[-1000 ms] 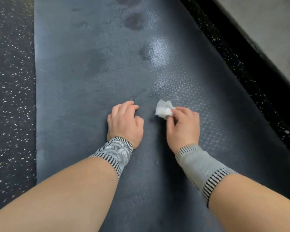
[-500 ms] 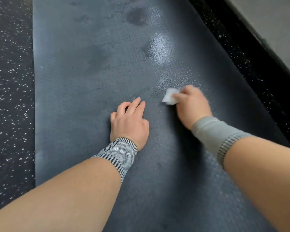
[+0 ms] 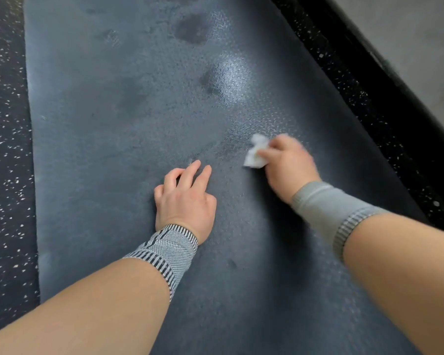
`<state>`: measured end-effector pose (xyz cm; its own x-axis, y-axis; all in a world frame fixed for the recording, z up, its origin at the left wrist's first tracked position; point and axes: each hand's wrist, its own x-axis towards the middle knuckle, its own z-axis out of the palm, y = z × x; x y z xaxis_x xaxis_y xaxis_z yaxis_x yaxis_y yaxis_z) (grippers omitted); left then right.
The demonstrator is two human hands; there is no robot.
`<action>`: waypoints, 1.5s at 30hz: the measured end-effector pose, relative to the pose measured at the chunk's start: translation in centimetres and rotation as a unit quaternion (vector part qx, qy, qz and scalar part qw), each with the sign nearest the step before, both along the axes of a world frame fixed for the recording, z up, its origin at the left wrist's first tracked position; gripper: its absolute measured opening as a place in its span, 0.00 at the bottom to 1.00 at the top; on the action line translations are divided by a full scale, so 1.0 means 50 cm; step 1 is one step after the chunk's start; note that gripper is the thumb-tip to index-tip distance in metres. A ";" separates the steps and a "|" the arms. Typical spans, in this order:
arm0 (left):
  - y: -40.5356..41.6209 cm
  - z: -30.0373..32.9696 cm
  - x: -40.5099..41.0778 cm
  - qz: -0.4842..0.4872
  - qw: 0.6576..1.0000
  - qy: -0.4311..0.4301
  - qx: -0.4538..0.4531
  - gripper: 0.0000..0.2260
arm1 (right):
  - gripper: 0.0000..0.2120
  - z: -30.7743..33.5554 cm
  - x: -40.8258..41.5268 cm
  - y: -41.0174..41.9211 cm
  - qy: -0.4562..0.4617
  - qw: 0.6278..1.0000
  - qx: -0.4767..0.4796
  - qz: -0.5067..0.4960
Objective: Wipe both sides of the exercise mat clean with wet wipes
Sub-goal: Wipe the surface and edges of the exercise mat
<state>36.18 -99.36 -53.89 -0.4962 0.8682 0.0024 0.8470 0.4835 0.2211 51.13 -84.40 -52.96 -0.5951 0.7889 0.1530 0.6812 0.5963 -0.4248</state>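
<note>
Mat: the grey-blue mat [image 3: 128, 129] lies flat on the floor and fills the middle of the view, running away from the person; its surface is pebbled, with dark damp patches and a shiny wet streak toward the far right.
Wipe: a crumpled white wipe [image 3: 256, 152] sits on the mat to the right of centre, just below the wet streak, blurred.
Right hand: the right hand [image 3: 287, 165] has its fingers curled round the wipe and holds it down against the mat.
Left hand: the left hand [image 3: 186, 198] rests palm down on the mat, near the wipe but apart from it, fingers loosely bent and slightly spread, holding nothing.
Wrists: each wears a grey knit band.
Floor: dark speckled floor [image 3: 4, 160] shows on both sides of the mat.
</note>
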 end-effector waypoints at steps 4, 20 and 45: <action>0.025 0.024 -0.020 -0.017 1.000 -0.023 -0.012 0.19 | 0.06 0.018 0.112 0.119 -0.073 0.941 0.014 -0.331; 0.233 0.123 -0.120 -0.087 0.894 -0.014 -0.440 0.66 | 0.07 0.012 0.081 0.142 -0.125 0.945 0.032 -0.300; 0.229 0.136 -0.117 -0.085 0.880 -0.032 -0.465 0.66 | 0.11 0.028 -0.031 0.076 -0.078 0.982 -0.171 -0.003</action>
